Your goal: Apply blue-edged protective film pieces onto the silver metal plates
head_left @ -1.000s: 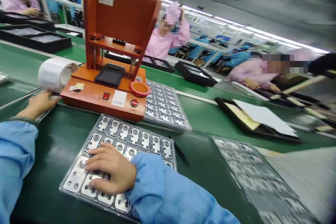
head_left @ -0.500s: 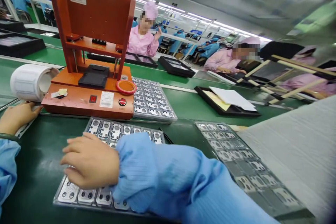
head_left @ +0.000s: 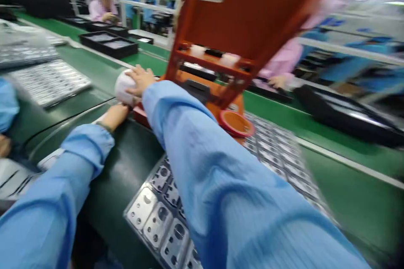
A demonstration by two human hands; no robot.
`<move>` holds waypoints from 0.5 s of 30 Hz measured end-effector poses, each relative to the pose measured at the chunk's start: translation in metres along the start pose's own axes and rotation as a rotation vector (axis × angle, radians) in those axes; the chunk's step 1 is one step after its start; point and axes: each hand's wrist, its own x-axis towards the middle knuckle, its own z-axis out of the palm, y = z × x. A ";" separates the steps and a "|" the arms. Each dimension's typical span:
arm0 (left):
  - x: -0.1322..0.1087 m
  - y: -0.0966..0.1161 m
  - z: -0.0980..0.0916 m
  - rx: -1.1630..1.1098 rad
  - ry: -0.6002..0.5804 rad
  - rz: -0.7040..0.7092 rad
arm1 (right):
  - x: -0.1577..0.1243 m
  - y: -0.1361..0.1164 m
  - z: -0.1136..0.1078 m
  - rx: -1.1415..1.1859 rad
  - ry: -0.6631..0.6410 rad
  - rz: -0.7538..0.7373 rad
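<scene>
"Blue sleeves (head_left: 221, 185) fill most of the view. Where are the hands?"

"Both are up at the near edge of an orange press frame (head_left: 249, 17). The right hand (head_left: 140, 80) lies over a white paper roll (head_left: 123, 87), its fingers (head_left: 139, 76) splayed wide across the top. The left hand (head_left: 116, 117) sits just below the roll."

"Is the left one holding it too?"

"I can't tell. Its fingers are hidden at the roll's lower edge, so whether they're open or closed doesn't show. The right hand's wide spread looks to me like a cupping hold from above, with the roll steadied rather than tightly gripped."

"And the roll itself?"

"Between the two hands, at the press's near edge, above a dark green mat (head_left: 126, 168)."

"What else can you count?"

"Four clear trays of stamped metal plates. There's a near tray (head_left: 160, 222) under the right arm, a tray beyond the press (head_left: 277, 151), and two at the left, the nearer (head_left: 47, 82) sharper than the farther (head_left: 25, 54). Lying flat, they seem set out within easy reach. I also count one red ring (head_left: 235, 124) on the press and two black trays, one far off (head_left: 107, 44), one blurred at right (head_left: 347, 122)."

"Anyone else?"

"Two co-workers in pink smocks (head_left: 102, 2), and another person's blue sleeve (head_left: 6, 105) at the left edge."
</scene>
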 end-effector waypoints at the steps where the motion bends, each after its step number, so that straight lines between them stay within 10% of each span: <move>1: 0.001 0.001 0.002 0.019 -0.030 -0.020 | 0.011 0.004 0.006 0.048 -0.012 0.073; 15: 0.008 0.010 0.011 0.055 -0.066 -0.050 | 0.047 0.015 0.025 0.048 0.052 0.167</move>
